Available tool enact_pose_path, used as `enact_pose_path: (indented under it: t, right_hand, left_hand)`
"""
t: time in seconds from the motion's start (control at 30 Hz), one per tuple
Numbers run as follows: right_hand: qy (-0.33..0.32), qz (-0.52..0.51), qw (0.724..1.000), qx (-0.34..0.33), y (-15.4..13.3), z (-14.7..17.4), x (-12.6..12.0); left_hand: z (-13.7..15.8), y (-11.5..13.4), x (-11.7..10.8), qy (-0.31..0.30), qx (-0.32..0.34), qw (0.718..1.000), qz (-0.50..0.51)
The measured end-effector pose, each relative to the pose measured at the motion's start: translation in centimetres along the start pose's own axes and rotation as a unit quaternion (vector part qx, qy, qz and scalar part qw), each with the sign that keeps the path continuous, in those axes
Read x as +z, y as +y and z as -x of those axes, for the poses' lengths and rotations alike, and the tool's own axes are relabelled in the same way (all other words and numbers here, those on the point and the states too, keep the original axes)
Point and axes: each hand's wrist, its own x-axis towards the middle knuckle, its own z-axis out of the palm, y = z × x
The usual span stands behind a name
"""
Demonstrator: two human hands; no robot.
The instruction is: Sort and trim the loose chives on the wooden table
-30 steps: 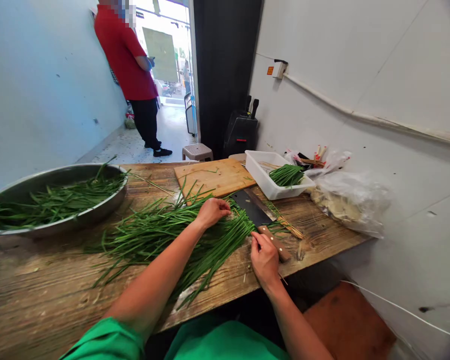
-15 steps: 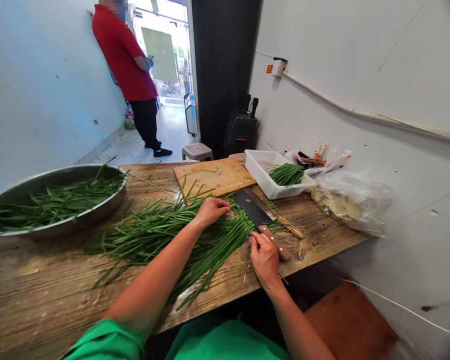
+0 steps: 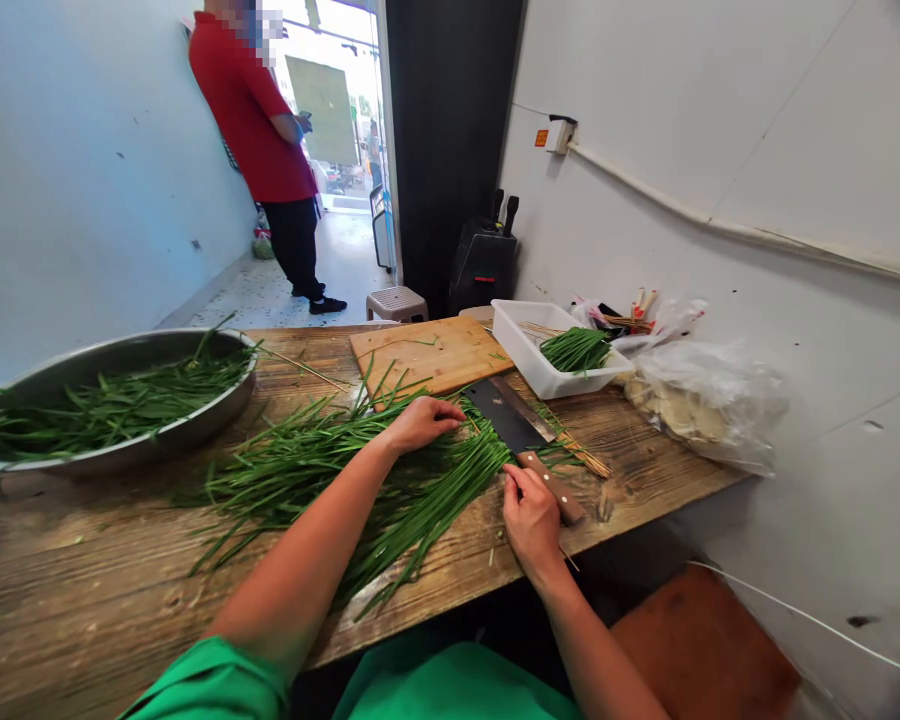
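Observation:
A loose pile of green garlic chives (image 3: 292,465) lies across the wooden table in front of me. My left hand (image 3: 424,422) reaches over it, fingers curled and pressed together at the cut ends; what is between them is hidden. Closed at the near side of the chive ends, my right hand (image 3: 532,512) has a thin bamboo skewer (image 3: 570,560) sticking out past its wrist side. Just beyond the right hand lies a cleaver (image 3: 511,420), its brown handle pointing toward me and its dark blade beside the chive tips.
A metal basin (image 3: 67,460) of chives stands at left. Behind the pile lies a cutting board (image 3: 435,355). A white tray (image 3: 517,350) holds a chive bundle, with loose skewers (image 3: 589,458) before it and a plastic bag (image 3: 705,410) at right. A person in red (image 3: 259,130) stands beyond.
Both hands keep nearly the same place and pose. The whole view has shifted slightly; the left fingers look a little straighter.

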Motion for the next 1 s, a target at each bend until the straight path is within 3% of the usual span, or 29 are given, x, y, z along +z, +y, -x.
enact_pose_path:
  t: [0.23, 0.53, 0.83, 1.0]
  right_hand:
    - [0.001, -0.007, 1.000, -0.006, 0.1, 0.0, 0.0]
    - [-0.007, 0.009, 1.000, -0.005, 0.0, 0.0, -0.1]
    - [-0.009, 0.005, 1.000, 0.003, -0.1, 0.0, -0.1]
    - [-0.008, -0.004, 1.000, 0.001, -0.1, 0.0, -0.1]
  left_hand:
    - [-0.2, 0.3, 0.5, 0.067, -0.048, 0.997, 0.011]
    - [0.0, 1.2, 0.6, 0.075, -0.064, 0.995, 0.028]
    - [-0.1, 0.8, 1.2, 0.073, -0.094, 0.981, 0.151]
    - [-0.1, 0.8, 1.4, 0.086, -0.076, 0.988, 0.104]
